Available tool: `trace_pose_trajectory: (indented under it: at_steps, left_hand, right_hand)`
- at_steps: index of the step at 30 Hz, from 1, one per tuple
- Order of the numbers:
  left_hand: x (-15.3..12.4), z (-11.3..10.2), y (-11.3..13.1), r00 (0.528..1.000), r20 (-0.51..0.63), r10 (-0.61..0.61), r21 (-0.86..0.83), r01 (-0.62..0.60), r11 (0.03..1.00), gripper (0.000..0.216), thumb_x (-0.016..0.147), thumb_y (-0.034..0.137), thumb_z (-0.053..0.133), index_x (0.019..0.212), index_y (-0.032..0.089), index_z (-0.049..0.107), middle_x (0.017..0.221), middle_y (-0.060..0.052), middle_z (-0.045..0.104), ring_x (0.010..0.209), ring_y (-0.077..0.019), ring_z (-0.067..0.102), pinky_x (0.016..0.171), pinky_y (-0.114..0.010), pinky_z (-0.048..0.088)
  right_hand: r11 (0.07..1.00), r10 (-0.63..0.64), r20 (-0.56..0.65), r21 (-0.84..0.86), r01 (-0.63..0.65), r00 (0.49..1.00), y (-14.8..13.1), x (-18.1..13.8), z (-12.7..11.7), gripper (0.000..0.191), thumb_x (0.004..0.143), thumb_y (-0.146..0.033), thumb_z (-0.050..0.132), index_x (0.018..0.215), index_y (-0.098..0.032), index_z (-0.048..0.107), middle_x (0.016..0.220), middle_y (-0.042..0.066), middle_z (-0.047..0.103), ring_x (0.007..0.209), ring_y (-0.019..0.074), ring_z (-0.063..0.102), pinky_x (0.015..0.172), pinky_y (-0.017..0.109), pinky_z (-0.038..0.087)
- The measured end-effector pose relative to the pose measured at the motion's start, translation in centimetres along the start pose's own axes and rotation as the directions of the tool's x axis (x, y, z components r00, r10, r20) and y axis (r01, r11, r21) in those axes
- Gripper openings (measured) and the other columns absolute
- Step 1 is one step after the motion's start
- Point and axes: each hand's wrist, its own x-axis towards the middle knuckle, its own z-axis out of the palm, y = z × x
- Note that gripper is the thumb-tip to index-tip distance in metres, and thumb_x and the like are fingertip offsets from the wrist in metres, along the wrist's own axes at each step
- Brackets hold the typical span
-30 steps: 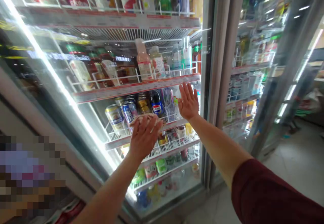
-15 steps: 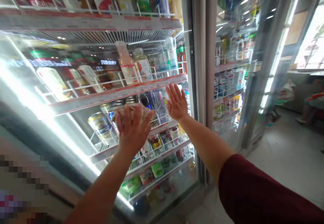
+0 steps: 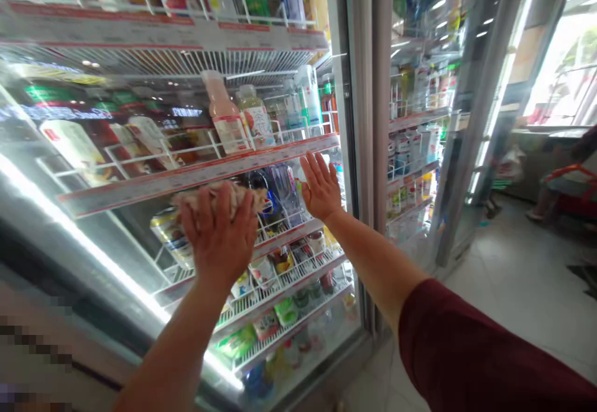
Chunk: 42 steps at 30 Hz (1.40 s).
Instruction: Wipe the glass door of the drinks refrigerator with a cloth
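Fingers of the left hand point(image 3: 217, 235) are spread over a bunched cloth point(image 3: 257, 200), which appears to be pressed against the glass point(image 3: 205, 163). Its edges protrude above and to the right of the knuckles. For even contact, the palm should lie flat, with the load shared across all the fingers. Tuck loose edges under so that no fold catches. Light, uniform pressure is advisable; excess force would likely bunch the cloth further.

The right hand point(image 3: 321, 183) is bare, well apart from the cloth and near the door frame point(image 3: 366, 151). Its palm faces the glass, fingers extended and only slightly parted. It probably serves as a brace; whether it bears weight cannot be told. Position it clear of the cloth.

Behind the glass, a can point(image 3: 170, 232) shows beside the cloth and a pink bottle point(image 3: 224, 114) stands above. The light strip point(image 3: 86, 240) at left may mask marks; inspect from several angles.
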Motion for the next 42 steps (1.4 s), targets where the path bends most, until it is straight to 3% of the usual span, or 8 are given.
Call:
trace_pose_trajectory:
  at_steps: [3, 5, 13, 20, 22, 30, 38, 42]
  left_hand:
    - [-5.5, 1.6, 1.6, 0.992, 0.067, 0.108, -0.020, -0.107, 0.994, 0.073, 0.098, 0.028, 0.072, 0.166, 0.032, 0.045, 0.170, -0.014, 0.046, 0.169, -0.0383, 0.018, 0.135, -0.072, 0.017]
    - [-6.3, 1.8, 1.3, 0.984, 0.096, 0.148, -0.024, -0.146, 0.989, 0.073, 0.098, 0.027, 0.071, 0.166, 0.035, 0.045, 0.167, -0.011, 0.051, 0.168, -0.0351, 0.023, 0.136, -0.069, 0.017]
    - [3.7, -1.9, -2.8, 0.993, -0.103, -0.066, -0.003, 0.066, 0.998, 0.070, 0.101, 0.029, 0.068, 0.166, 0.038, 0.044, 0.180, -0.007, 0.028, 0.166, -0.0454, 0.024, 0.131, -0.079, 0.015]
    - [-7.3, 1.5, 1.7, 0.999, -0.045, -0.011, -0.008, 0.011, 1.000, 0.084, 0.096, 0.021, 0.070, 0.170, 0.037, 0.035, 0.178, -0.013, 0.031, 0.168, -0.0440, 0.018, 0.126, -0.085, 0.020]
    - [-8.2, 1.7, 1.3, 1.000, -0.008, 0.024, 0.007, -0.024, 1.000, 0.082, 0.096, 0.021, 0.071, 0.168, 0.039, 0.038, 0.174, -0.011, 0.040, 0.168, -0.0400, 0.022, 0.129, -0.081, 0.023]
    - [0.0, -3.0, -5.8, 0.979, -0.115, -0.165, -0.001, 0.166, 0.986, 0.061, 0.100, 0.036, 0.062, 0.160, 0.036, 0.053, 0.180, -0.004, 0.030, 0.163, -0.0497, 0.027, 0.127, -0.084, 0.016]
    - [-12.9, 0.7, 0.9, 0.993, -0.062, -0.097, 0.050, 0.100, 0.994, 0.092, 0.093, 0.017, 0.070, 0.173, 0.035, 0.028, 0.179, -0.017, 0.025, 0.168, -0.0477, 0.016, 0.122, -0.091, 0.023]
    - [-12.2, -0.1, -1.5, 0.996, -0.023, -0.082, 0.033, 0.083, 0.996, 0.093, 0.093, 0.018, 0.070, 0.173, 0.039, 0.027, 0.179, -0.015, 0.027, 0.166, -0.0506, 0.018, 0.121, -0.092, 0.021]
  right_hand:
    - [1.000, -0.003, 0.005, -0.031, 0.003, 1.000, 0.0, 0.1, 0.0, 0.072, 0.111, -0.029, 0.027, 0.175, -0.026, -0.006, 0.180, 0.004, 0.033, 0.170, 0.0257, 0.022, 0.139, 0.054, 0.023]
    - [0.999, -0.005, -0.012, -0.036, 0.004, 1.000, 0.0, 0.1, 0.1, 0.071, 0.111, -0.030, 0.025, 0.176, -0.027, -0.004, 0.180, 0.004, 0.034, 0.170, 0.0249, 0.023, 0.139, 0.054, 0.022]
    - [0.999, -0.005, 0.001, -0.032, 0.005, 1.000, -0.1, 0.0, -0.1, 0.070, 0.111, -0.028, 0.024, 0.176, -0.024, -0.001, 0.180, 0.004, 0.034, 0.170, 0.0241, 0.021, 0.139, 0.053, 0.022]
    - [1.000, 0.007, -0.010, -0.021, -0.008, 1.000, -0.2, 0.0, -0.1, 0.073, 0.111, -0.029, 0.027, 0.175, -0.028, -0.007, 0.180, 0.002, 0.033, 0.170, 0.0255, 0.022, 0.139, 0.055, 0.023]
    - [0.999, 0.005, -0.012, -0.031, -0.005, 1.000, -0.1, 0.0, -0.1, 0.073, 0.111, -0.029, 0.028, 0.175, -0.028, -0.008, 0.180, 0.002, 0.033, 0.170, 0.0251, 0.023, 0.139, 0.054, 0.024]
    - [0.999, 0.003, -0.016, -0.046, -0.004, 1.000, -0.1, 0.1, -0.1, 0.070, 0.112, -0.030, 0.026, 0.176, -0.028, -0.002, 0.180, 0.002, 0.034, 0.169, 0.0250, 0.023, 0.139, 0.054, 0.024]
    - [1.000, 0.009, -0.021, -0.018, -0.009, 1.000, -0.1, 0.1, 0.1, 0.073, 0.111, -0.029, 0.028, 0.175, -0.029, -0.008, 0.180, 0.003, 0.033, 0.170, 0.0255, 0.022, 0.139, 0.056, 0.023]
    - [1.000, -0.002, -0.016, -0.026, 0.001, 1.000, -0.1, 0.1, 0.2, 0.074, 0.111, -0.028, 0.028, 0.175, -0.027, -0.007, 0.180, 0.004, 0.033, 0.170, 0.0257, 0.022, 0.139, 0.056, 0.023]
